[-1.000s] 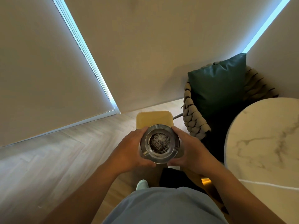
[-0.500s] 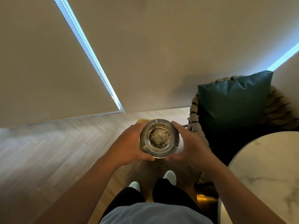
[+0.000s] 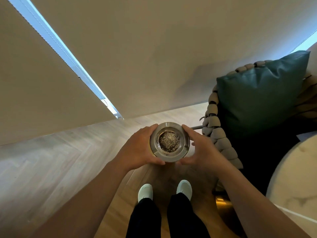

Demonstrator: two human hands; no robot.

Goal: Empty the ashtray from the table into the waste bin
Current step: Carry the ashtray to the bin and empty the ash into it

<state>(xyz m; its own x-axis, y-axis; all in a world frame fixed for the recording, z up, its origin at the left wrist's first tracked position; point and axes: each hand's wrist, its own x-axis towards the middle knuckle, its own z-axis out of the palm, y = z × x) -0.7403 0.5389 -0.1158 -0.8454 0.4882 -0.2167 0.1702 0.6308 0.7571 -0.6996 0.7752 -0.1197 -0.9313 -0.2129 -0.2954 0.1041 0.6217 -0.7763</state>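
Ashtray [image 3: 169, 142] sits level between left hand [image 3: 139, 148] and right hand [image 3: 202, 148], each grip curled closed against its rim.

Herringbone floor [image 3: 51, 160], woven chair [image 3: 221, 140], blinds [image 3: 42, 100]

The ashtray [image 3: 169, 142] hides whatever stands straight below the grip. Right of the grip, the table [image 3: 295, 170] runs off the edge.

Left hand [image 3: 139, 148] and right hand [image 3: 201, 150] hold the round metal ashtray [image 3: 169, 142], level and full of ash, above the wooden floor [image 3: 68, 160].
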